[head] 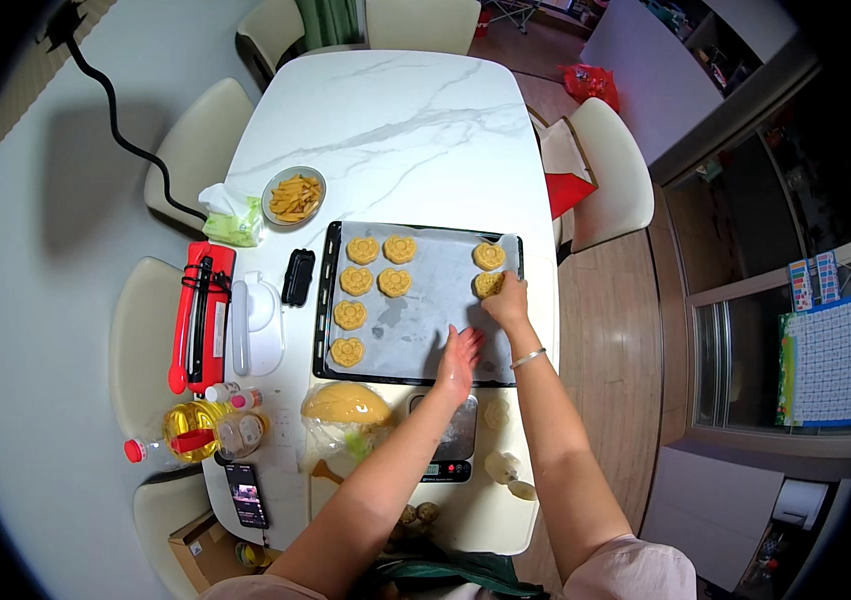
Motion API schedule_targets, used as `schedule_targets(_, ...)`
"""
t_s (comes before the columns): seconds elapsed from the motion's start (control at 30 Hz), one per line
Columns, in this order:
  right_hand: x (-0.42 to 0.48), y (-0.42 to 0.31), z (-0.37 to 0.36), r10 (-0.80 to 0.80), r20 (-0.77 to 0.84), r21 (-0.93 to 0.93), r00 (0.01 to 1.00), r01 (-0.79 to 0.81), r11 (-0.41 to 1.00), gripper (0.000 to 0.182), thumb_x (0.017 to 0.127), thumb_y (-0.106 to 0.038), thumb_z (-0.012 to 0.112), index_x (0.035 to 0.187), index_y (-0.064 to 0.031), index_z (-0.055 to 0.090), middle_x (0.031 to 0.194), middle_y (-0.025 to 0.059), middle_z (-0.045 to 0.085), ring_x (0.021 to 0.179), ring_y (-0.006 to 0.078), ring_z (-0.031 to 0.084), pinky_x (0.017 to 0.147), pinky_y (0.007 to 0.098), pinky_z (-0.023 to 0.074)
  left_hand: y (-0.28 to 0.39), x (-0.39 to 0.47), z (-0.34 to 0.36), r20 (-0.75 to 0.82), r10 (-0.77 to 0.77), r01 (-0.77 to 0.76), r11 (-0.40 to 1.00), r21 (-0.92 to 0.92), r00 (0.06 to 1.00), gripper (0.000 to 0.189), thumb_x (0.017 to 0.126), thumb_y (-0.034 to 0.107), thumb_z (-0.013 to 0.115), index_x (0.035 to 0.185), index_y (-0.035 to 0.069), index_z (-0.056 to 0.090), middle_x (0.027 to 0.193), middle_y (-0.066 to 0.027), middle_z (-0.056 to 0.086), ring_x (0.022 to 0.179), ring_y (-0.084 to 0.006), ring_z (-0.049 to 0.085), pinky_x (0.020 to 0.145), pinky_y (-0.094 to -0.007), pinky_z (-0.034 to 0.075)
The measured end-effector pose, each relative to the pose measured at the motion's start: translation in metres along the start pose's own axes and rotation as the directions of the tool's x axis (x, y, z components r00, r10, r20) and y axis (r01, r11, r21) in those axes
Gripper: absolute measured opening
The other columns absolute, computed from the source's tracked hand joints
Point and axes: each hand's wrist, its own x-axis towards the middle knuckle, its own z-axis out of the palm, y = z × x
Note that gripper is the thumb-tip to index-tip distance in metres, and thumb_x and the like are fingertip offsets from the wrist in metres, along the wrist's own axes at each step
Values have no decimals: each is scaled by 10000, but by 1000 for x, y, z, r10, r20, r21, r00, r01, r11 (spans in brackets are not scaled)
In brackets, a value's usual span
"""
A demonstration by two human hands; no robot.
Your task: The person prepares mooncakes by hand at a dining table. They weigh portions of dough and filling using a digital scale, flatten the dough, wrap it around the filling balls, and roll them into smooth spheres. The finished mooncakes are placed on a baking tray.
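My right hand (pixel 508 301) has its fingers on a round molded pastry (pixel 486 284) at the right side of the baking tray (pixel 323 300). The fingers partly cover that pastry. Just beyond it sits another flower-shaped pastry (pixel 489 256). Over the tray's near part, my left hand (pixel 460 361) is empty, its fingers extended and slightly apart. White baking paper (pixel 433 300) lines the black tray. Several more yellow pastries (pixel 356 281) lie in rows at its left. Below the left hand, a digital kitchen scale (pixel 457 435) is partly hidden by my forearm.
Plastic-wrapped yellow dough (pixel 346 405) lies before the tray. A pale plunger mold (pixel 502 466) and loose mold plate (pixel 497 412) are at right. Left are an oil bottle (pixel 189 427), phone (pixel 247 495), white appliance (pixel 264 322), red sealer (pixel 185 322) and bowl of fries (pixel 294 196).
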Motion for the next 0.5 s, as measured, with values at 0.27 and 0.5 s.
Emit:
schedule_targets(0.27, -5, -4, 3, -16, -22, -101, 1000, 14, 995, 535, 621, -104, 740, 1083, 3, 493, 1073, 235, 482, 947, 388, 560, 831, 406, 489, 2, -1, 1, -3, -11, 11, 1000, 20, 1000, 720, 910, 588, 350, 1385, 47, 324, 1367, -64, 433, 1269, -181, 372, 1064, -361, 200)
schedule_targets(0.5, -15, -14, 1, -32, -88, -130, 996, 20, 991, 482, 649, -146, 743, 1049, -10, 512, 1129, 220, 428, 895, 380, 583, 773, 416, 512, 0, 0, -3, 2, 0, 0, 999, 40, 1000, 689, 920, 553, 380, 1389, 54, 313, 1362, -57, 436, 1255, -175, 388, 1043, -345, 238)
